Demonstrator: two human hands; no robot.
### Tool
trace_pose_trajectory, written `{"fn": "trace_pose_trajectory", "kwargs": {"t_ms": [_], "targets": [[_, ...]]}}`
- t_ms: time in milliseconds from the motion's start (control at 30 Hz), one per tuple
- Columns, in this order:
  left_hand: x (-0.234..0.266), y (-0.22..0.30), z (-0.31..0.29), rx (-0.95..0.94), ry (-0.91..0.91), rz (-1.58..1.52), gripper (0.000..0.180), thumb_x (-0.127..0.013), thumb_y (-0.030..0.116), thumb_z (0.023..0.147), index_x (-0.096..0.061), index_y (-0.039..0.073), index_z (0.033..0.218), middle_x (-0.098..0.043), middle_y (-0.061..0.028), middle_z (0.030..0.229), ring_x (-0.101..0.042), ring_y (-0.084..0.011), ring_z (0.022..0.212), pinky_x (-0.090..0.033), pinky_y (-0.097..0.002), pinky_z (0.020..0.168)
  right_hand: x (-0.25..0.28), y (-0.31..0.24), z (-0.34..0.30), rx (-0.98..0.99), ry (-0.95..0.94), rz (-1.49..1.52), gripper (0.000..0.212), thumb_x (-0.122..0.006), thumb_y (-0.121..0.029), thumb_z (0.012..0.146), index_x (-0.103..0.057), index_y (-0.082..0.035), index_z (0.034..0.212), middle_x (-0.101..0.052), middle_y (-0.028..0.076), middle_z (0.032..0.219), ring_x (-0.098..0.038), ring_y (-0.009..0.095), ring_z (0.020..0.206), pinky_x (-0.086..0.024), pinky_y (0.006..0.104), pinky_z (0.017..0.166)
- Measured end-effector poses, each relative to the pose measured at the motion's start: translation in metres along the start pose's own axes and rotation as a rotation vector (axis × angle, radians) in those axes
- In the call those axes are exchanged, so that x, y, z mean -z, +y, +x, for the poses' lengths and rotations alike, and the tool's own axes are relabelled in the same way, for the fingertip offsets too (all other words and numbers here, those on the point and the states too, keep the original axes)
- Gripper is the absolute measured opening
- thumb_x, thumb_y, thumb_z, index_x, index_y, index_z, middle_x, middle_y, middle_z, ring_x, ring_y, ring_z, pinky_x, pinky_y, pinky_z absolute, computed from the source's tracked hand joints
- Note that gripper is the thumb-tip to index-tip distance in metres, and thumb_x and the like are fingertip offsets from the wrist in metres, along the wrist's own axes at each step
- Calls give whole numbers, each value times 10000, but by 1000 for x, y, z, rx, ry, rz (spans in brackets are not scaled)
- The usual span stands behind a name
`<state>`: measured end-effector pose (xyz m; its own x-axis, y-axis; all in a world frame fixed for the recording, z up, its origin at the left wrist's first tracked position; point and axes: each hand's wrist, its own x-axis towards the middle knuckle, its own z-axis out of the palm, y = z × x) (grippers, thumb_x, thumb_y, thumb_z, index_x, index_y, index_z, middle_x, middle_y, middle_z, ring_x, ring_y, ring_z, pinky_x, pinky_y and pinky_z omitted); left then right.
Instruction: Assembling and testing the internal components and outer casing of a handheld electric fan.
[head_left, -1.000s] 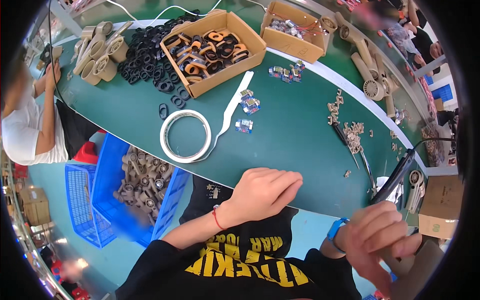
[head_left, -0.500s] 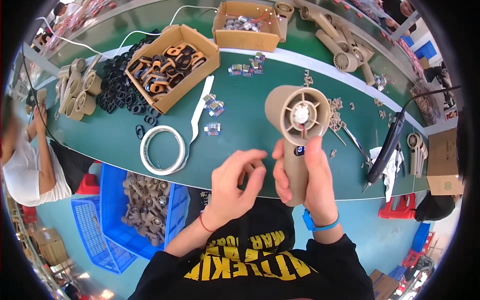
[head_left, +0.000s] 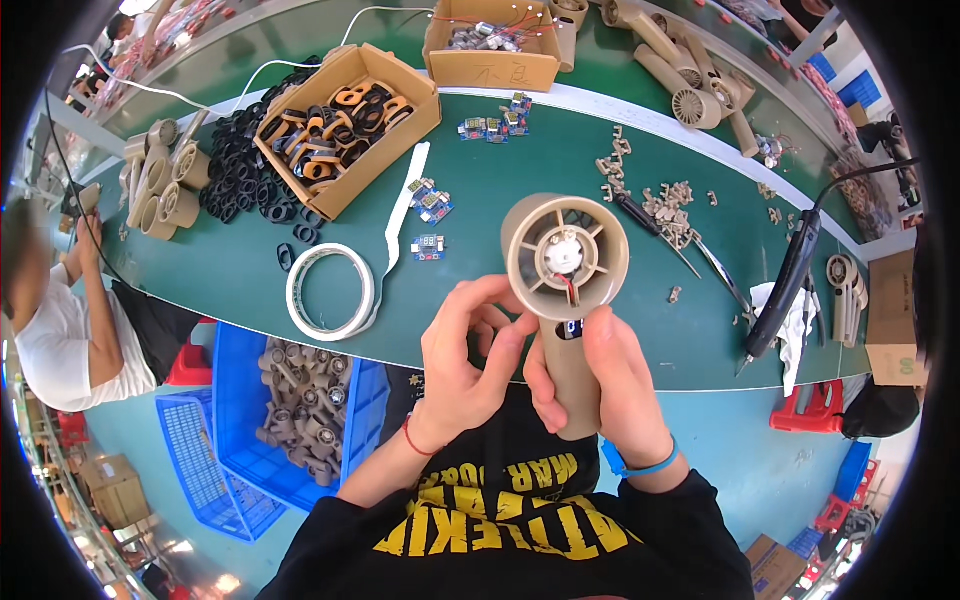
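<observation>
A beige handheld fan [head_left: 570, 390] is upright in my right hand [head_left: 625, 385], its round barrel tilted up toward me. My fingers and thumb wrap round its handle, just below a small lit display [head_left: 571, 328]. Inside the barrel sit a white hub [head_left: 564, 254] with spokes and a short red wire. My left hand [head_left: 465, 350] is beside the barrel's lower left edge, fingers curled and thumb apart from them. Its fingertips reach the fan, partly hidden there; whether they touch it I cannot tell.
On the green table [head_left: 480, 210] are a white tape roll [head_left: 292, 292], small circuit boards [head_left: 430, 247], and a carton [head_left: 420, 120] of black and orange rings. A corded screwdriver [head_left: 780, 300], tweezers [head_left: 722, 268] and small beige parts [head_left: 672, 205] lie right. A blue crate [head_left: 235, 400] stands lower left.
The fan has moved left and slightly down in my right hand. My left hand's fingertips, earlier apart from the fan, have come up to its barrel.
</observation>
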<state>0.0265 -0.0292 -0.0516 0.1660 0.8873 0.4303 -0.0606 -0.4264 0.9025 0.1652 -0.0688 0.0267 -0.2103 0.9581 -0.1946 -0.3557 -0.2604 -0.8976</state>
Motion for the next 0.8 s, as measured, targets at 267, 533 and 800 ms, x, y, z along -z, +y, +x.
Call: {"fn": "trace_pose_trajectory", "kwargs": {"t_ms": [267,533,800], "targets": [[1,6,3,-51,-12,-54,367,-586,-2,828,-475,-59,1174,-556,-104,968,-582,-123,710,-432,-208,559,-5,-4,-12,-33,-71,-4,565,-334,-519,979,-431,3,1174,-538,80,726,-479,95,512,-390,226,493],[12,18,9,20,37,-154,686,-437,501,909,-355,-27,1339,-391,-171,1293,-481,-257,1152,-430,-371,883,-10,-1,-13,-94,-111,53,543,-320,-479,994,-414,4,1223,-543,85,744,-477,97,526,-392,229,500],[34,44,35,-304,-227,101,795,-509,558,876,-314,-52,1348,-396,-284,1351,-437,-339,1243,-388,-398,979,-20,5,-23,-100,-217,50,513,-305,-436,1005,-379,12,1244,-544,83,732,-464,95,523,-379,230,498]]}}
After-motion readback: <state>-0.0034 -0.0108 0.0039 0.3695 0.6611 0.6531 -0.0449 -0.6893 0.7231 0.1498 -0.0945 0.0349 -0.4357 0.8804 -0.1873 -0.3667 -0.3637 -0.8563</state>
